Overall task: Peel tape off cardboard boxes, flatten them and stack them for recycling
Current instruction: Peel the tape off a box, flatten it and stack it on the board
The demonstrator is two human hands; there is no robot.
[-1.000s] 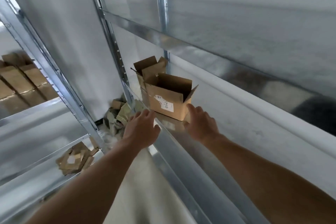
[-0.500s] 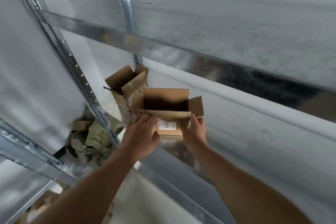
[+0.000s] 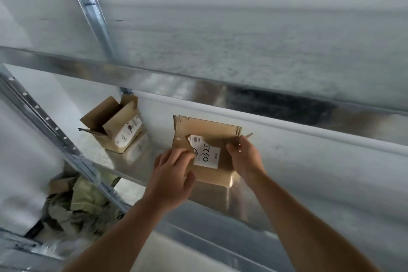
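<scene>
The left hand (image 3: 174,174) and the right hand (image 3: 245,159) grip the labelled box (image 3: 212,132) by its two sides, near the front edge of the shelf (image 3: 240,203). Another open box (image 3: 110,123) stands in its back left corner.

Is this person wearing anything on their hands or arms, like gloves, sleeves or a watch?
No. The left hand and right hand are bare, without gloves or visible rings. The left forearm and right forearm are bare too: no sleeve reaches into view, and no watch or band shows at either wrist.
</scene>
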